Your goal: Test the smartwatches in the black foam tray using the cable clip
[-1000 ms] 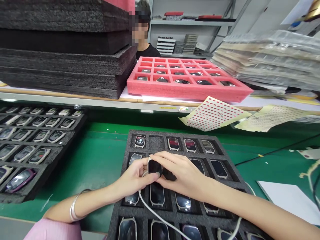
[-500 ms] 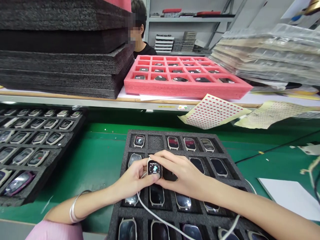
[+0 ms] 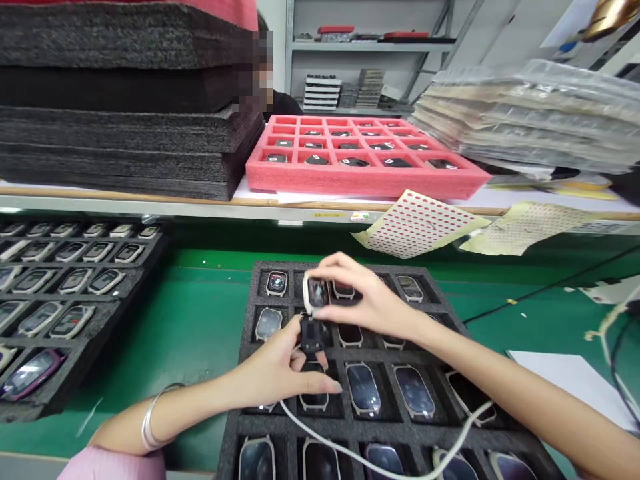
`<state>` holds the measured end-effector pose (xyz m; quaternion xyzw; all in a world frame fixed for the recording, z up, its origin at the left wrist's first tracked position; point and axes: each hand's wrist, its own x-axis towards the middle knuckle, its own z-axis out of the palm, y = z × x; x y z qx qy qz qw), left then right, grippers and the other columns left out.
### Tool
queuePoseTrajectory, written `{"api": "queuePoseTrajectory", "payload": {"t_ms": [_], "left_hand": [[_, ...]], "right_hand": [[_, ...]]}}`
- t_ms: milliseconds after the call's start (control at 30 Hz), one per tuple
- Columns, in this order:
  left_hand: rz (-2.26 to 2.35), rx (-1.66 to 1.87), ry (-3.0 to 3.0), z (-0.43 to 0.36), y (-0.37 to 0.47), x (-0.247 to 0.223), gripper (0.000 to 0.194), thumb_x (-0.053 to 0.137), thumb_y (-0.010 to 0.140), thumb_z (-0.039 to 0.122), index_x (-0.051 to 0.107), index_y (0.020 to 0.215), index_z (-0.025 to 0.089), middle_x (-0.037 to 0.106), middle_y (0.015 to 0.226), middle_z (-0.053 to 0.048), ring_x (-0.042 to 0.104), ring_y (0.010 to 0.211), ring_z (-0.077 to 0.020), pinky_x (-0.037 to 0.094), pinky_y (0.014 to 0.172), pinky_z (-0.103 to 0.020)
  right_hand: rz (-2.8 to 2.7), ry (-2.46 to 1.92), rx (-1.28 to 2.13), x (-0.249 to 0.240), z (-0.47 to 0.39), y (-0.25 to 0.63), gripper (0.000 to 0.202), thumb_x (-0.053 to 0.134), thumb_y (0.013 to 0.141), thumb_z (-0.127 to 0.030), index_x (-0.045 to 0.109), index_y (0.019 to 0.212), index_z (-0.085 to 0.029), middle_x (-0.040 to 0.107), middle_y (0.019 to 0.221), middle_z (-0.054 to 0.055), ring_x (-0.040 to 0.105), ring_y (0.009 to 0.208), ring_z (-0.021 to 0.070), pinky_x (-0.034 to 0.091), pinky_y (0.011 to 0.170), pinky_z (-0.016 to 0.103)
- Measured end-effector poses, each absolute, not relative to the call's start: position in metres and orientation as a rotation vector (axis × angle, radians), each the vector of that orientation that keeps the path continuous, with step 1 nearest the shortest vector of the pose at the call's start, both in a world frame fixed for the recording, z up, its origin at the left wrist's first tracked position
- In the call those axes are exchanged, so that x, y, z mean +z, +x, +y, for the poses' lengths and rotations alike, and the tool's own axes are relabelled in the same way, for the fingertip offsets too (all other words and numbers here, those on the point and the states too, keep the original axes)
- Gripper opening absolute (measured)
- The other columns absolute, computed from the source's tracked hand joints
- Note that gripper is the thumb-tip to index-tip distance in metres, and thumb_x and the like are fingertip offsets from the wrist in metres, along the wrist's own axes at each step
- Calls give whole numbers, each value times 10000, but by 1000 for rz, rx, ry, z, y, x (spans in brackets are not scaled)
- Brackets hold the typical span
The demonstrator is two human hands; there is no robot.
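The watch (image 3: 317, 293), held over the far row of the foam tray (image 3: 230, 433), has just parted from the black block (image 3: 312, 333), so each is now handled separately. The right hand (image 3: 367, 300) pinches it; just nearer the wearer, the left hand (image 3: 280, 370) holds the block, thumb spread.

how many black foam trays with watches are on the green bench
2: the left tray, and the middle tray beneath the left hand and right hand. Any stacked underneath would be hidden.
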<state>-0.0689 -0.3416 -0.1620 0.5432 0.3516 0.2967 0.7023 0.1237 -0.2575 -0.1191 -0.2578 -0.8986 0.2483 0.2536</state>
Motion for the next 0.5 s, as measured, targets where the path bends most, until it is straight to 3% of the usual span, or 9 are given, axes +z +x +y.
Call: {"api": "queuePoseTrajectory", "payload": {"t_ms": [200, 367, 500], "left_hand": [[776, 605, 1304, -348, -71, -155, 277, 667, 820, 250, 498, 1027, 180, 587, 931, 1, 348, 587, -75, 270, 538, -238], [691, 557, 1229, -352, -69, -147, 254, 671, 804, 200, 518, 1003, 168, 594, 984, -17, 363, 580, -58, 302, 540, -226], [690, 575, 1104, -348, -58, -142, 268, 681, 795, 237, 514, 987, 151, 623, 985, -48, 352, 462, -18, 256, 413, -196]], "right_hand": [[-2753, -945, 293, -133, -228, 121, 485, 688, 865, -350, 553, 1266, -113, 577, 1064, 124, 531, 991, 270, 468, 855, 415], [-2927, -1065, 136, -111, -236, 142, 206, 675, 855, -152, 671, 1060, -128, 642, 975, 121, 567, 942, 293, 442, 813, 423], [-2983, -1137, 101, -113, -235, 147, 253, 745, 756, -84, 687, 1002, -92, 646, 942, 156, 583, 949, 342, 454, 766, 421]]}}
